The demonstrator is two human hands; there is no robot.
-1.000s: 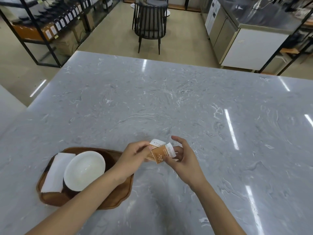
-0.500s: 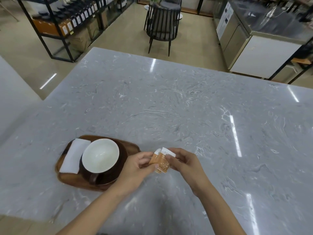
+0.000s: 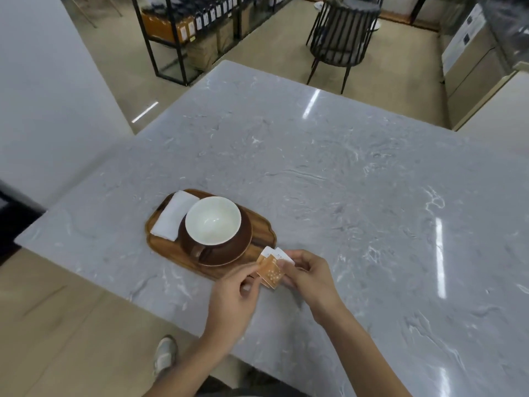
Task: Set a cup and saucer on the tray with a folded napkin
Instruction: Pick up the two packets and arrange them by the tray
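A wooden tray (image 3: 259, 227) lies on the grey marble table near its left edge. On it a brown saucer (image 3: 240, 247) carries a cup (image 3: 213, 220), brown outside and white inside, handle toward me. A folded white napkin (image 3: 173, 216) lies along the tray's left side. Just in front of the tray's near right corner, my left hand (image 3: 233, 293) and my right hand (image 3: 310, 275) together pinch small orange-and-white packets (image 3: 272, 267), two or more, held just above the tabletop.
The marble table (image 3: 357, 181) spreads wide to the right and back. Its left edge and near left corner are close to the tray. Beyond stand a black chair (image 3: 340, 38), black shelving (image 3: 200, 27) and a counter unit (image 3: 475, 61). My shoe (image 3: 164, 355) shows on the floor.
My view has swung left and downward, so the tray sits nearer the middle. Both hands with the packets have come closer to the tray's near right corner.
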